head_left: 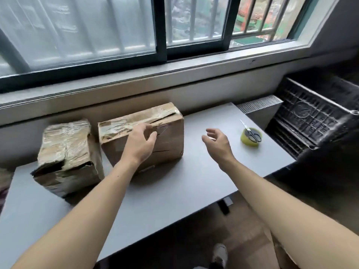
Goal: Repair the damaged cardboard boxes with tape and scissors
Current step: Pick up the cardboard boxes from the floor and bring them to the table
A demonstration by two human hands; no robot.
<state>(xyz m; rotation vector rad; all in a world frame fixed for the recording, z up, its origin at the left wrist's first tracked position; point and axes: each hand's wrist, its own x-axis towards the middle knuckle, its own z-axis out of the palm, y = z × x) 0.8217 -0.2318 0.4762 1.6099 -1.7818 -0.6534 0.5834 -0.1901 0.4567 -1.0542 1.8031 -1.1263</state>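
Observation:
Two worn cardboard boxes stand on a grey table (174,191). The larger box (167,136) sits mid-table, its top covered in old wrinkled tape with a torn slit along the far edge. The smaller box (66,152), at the left, is crumpled with a torn front corner. My left hand (141,142) hovers open against the larger box's front face, fingers spread near its top edge. To the right of that box my right hand (217,141) floats open above the table, holding nothing. A yellow-green tape roll (245,140) lies at the right with scissors (251,133) resting on it.
A window with bars and a sill (174,68) runs along behind the table. A black plastic crate (314,113) stands right of the table, beside a grey ribbed unit (260,107). A shoe (219,253) shows on the floor below the table's front edge.

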